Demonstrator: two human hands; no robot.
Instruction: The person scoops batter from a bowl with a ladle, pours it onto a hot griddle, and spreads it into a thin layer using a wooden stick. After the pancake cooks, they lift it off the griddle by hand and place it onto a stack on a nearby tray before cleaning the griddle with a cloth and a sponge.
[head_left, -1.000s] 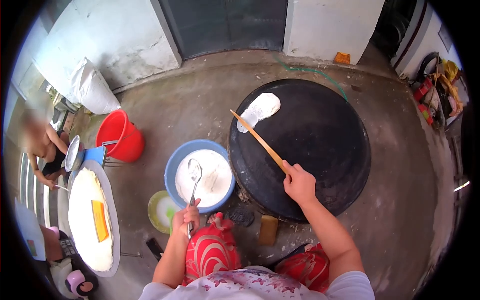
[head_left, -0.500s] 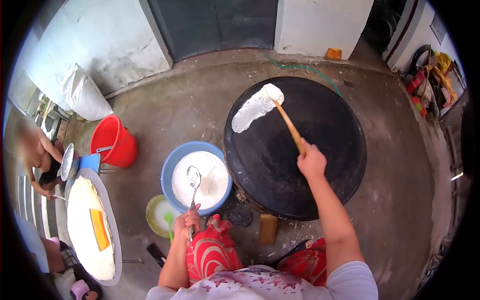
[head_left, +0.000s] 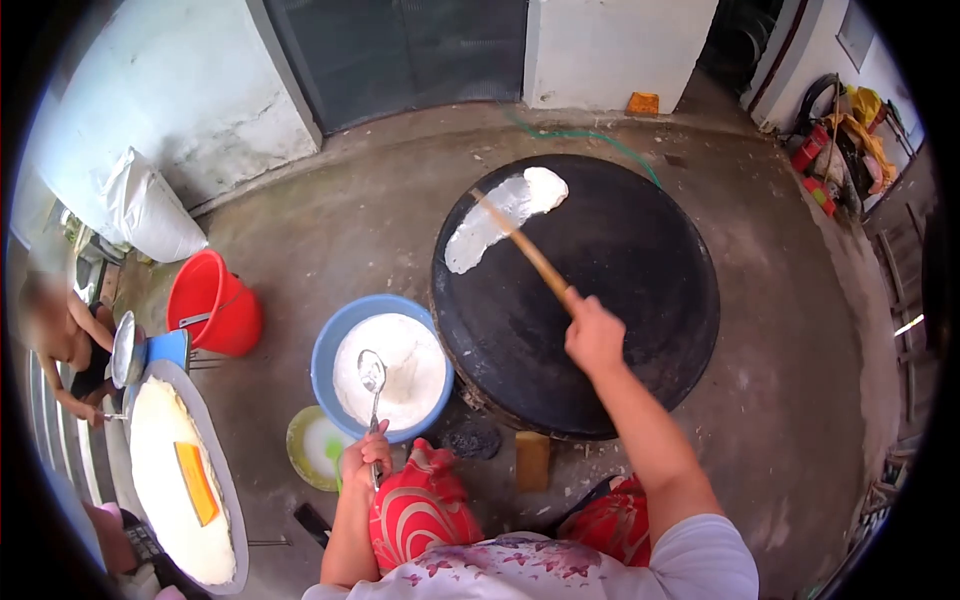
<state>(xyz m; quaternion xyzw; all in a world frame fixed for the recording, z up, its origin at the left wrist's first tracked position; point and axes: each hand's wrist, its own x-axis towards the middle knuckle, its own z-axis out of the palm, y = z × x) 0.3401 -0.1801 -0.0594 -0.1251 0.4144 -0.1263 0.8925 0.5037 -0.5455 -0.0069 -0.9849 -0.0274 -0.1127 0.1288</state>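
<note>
My right hand (head_left: 597, 334) is closed on the end of a wooden stick (head_left: 535, 255), whose far end lies over the left part of a white batter smear (head_left: 480, 232). That smear, with a thick lump at its right end, is near the back left of a large round black griddle (head_left: 620, 300). In my left hand (head_left: 366, 457) is a metal spoon (head_left: 372, 372), its bowl above the white batter (head_left: 405, 360) in a blue basin (head_left: 328, 345). A green bowl (head_left: 296, 455) of whitish liquid stands beside the basin.
At left a person (head_left: 72, 335) sits by a tray (head_left: 232, 500) bearing a white sheet and an orange-yellow scraper (head_left: 197, 483). A red bucket (head_left: 240, 315), a white sack (head_left: 150, 215) and a brown block (head_left: 532, 462) stand on the floor. A green hose (head_left: 610, 142) runs behind the griddle.
My right hand and the stick's far end have moved left, from the lump across the batter smear. The view has shifted slightly. My left hand still holds the spoon.
</note>
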